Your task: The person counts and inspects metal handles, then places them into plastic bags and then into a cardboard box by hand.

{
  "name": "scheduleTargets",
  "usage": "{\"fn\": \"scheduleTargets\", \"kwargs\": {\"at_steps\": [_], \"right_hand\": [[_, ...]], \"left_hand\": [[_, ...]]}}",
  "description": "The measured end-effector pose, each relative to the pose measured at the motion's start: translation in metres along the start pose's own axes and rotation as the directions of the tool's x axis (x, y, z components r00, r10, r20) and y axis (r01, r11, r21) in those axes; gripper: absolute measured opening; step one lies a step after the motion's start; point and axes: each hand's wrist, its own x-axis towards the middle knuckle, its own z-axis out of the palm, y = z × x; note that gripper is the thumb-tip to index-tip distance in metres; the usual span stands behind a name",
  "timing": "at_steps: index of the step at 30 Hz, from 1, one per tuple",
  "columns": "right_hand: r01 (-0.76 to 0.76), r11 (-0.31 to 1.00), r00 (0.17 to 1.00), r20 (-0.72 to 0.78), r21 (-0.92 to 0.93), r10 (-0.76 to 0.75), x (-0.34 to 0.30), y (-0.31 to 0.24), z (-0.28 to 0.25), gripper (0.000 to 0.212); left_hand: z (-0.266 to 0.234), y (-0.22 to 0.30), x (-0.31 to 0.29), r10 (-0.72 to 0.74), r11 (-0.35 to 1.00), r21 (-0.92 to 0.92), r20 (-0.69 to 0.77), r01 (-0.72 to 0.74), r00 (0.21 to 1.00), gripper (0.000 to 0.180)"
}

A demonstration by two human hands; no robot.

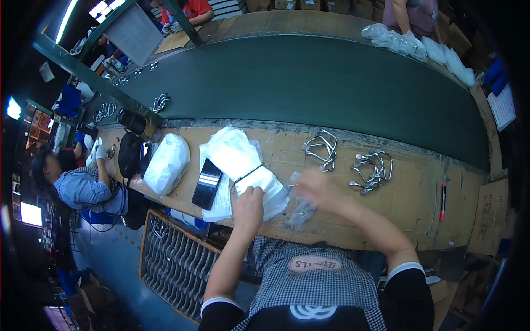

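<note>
We have our left hand [248, 208] curled at the white plastic bags [234, 151] and our blurred right hand [319, 190] bent over a crumpled clear bag [302, 214] — whether either grips anything, we cannot tell. Beyond lie two clusters of bent metal rods [374, 172] — then the green conveyor belt [309, 77].
</note>
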Motion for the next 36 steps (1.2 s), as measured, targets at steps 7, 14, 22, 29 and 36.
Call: {"fn": "scheduleTargets", "kwargs": {"at_steps": [7,14,22,29,36], "right_hand": [[-0.273,0.859,0.957,-0.218,-0.433,0.194,0.019,0.059,-0.022,0.014],[-0.446,0.447,0.799,0.12,0.775,0.589,0.037,-0.027,-0.066,0.011],[-0.33,0.197,0.703,0.101,0.923,0.704,0.024,-0.071,-0.023,0.006],[0.346,0.856,0.827,-0.305,-0.384,-0.472,-0.011,-0.069,-0.009,0.019],[0.36,0.827,0.88,-0.137,-0.431,-0.454,-0.037,-0.038,0.001,0.017]], "left_hand": [[-0.022,0.012,0.01,-0.121,0.931,-0.355,-0.066,0.09,0.99,0.014],[-0.035,0.03,0.008,-0.196,0.747,-0.664,-0.165,0.037,0.967,0.011],[-0.067,0.068,0.009,0.141,0.801,-0.514,-0.337,-0.307,0.931,0.01],[-0.065,0.095,-0.007,-0.046,0.728,-0.631,-0.436,-0.269,0.899,0.007],[-0.035,0.059,-0.008,0.187,0.862,-0.391,-0.347,-0.323,0.919,0.01]]}}
